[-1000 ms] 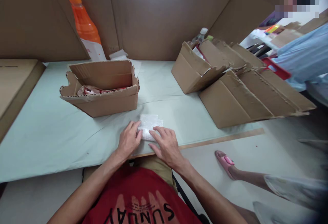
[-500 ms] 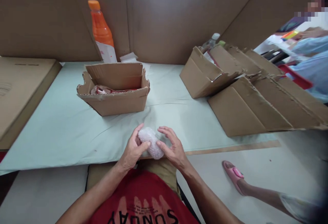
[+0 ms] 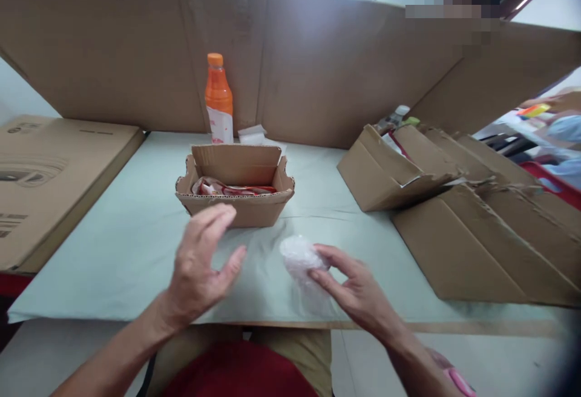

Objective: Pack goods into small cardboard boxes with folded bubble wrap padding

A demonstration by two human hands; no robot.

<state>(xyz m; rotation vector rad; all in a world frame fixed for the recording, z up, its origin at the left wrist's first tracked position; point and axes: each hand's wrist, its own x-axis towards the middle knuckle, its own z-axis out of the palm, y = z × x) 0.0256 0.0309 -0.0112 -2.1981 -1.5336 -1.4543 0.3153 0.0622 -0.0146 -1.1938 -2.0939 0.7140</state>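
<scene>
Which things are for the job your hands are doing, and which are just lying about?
In use: bubble wrap, held by the right hand; perhaps the front box, near the empty left hand.

Lying about, probably: orange bottle; flat box.

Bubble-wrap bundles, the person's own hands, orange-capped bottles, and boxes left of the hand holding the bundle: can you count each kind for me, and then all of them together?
Bubble-wrap bundle: 1
Person's own hands: 2 (left hand, right hand)
Orange-capped bottle: 1
Boxes: 2 (open box, printed carton)
Total: 6
</scene>
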